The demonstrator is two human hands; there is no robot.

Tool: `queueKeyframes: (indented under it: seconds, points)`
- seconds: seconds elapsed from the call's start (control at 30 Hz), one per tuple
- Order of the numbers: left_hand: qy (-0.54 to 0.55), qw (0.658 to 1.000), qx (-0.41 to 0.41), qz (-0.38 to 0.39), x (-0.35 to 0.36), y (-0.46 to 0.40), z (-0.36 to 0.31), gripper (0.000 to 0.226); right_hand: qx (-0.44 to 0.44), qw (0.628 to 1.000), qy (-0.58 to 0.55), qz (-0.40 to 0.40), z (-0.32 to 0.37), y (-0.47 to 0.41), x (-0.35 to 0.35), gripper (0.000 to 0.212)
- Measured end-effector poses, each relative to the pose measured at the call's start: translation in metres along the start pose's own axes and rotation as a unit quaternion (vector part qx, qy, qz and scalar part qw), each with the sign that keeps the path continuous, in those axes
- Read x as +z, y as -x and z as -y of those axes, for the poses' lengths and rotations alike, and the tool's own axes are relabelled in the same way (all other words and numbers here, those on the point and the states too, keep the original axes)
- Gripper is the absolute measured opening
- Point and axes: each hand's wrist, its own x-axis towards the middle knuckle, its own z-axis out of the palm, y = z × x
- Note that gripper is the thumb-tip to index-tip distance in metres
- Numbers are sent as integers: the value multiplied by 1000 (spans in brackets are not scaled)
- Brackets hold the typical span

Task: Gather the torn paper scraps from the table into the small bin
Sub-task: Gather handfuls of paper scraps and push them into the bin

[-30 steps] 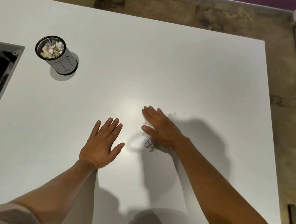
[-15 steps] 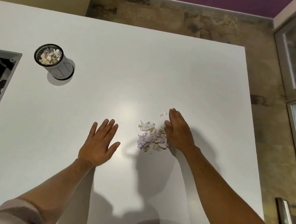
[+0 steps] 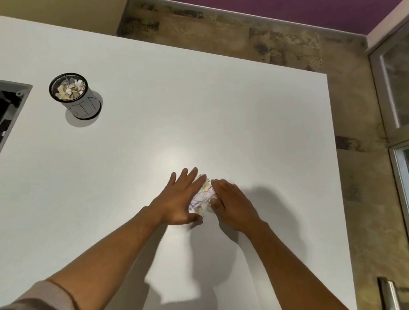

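I see left hand [image 3: 177, 202] and right hand [image 3: 231, 203] flat, pressed against scraps [image 3: 202, 197] heaped between palms, not lifted. Bin [image 3: 75, 97] far left of left hand, part-filled. I judge last pile left.

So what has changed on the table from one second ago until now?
The left hand slid right until it reached the paper scraps, and the right hand now presses them from the other side, so the pile is squeezed between both palms. The scraps are not lifted yet. The small bin stayed in its place, already holding scraps.
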Motion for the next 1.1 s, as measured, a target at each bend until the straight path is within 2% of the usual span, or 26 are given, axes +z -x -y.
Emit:
queueKeyframes:
  seconds: [0.07, 0.2, 0.33, 0.53, 0.77, 0.83, 0.87, 0.9, 0.97, 1.1]
  points:
    - [-39, 999, 5, -2, 2, -4, -3, 112, 45, 999, -8, -17, 1, 5, 4, 67]
    - [-88, 996, 10, -31, 6, -7, -6, 97, 145, 988, 20, -43, 10, 14, 12, 74]
    - [-76, 996, 13, -47, 3, -9, -10, 68, 154, 986, 38, -44, 26, 6, 15, 61]
    - [5, 996, 17, -86, -2, -3, -19, 21, 144, 986, 68, -41, 39, 4, 13, 31]
    - [54, 994, -8, -92, -7, -2, -27, 22, 118, 989, 59, -72, 49, 5, 12, 19]
    - [99, 988, -38, -109, -8, -3, -28, 22, 126, 989, 5, -79, 49, 5, 6, 22]
    - [127, 983, -61, -116, -8, -3, -28, 22, 132, 987, -39, -85, 49, 4, 3, 30]
    - [154, 977, -86, -124, -8, -2, -29, 23, 143, 980, -94, -102, 50, 4, 0, 35]
    - [213, 958, -128, -141, -10, 1, -29, 21, 190, 945, -217, -158, 51, 5, -1, 29]
    - [358, 898, -187, -175, -28, 14, -27, 10, 292, 826, -426, -225, 54, 15, 0, 18]
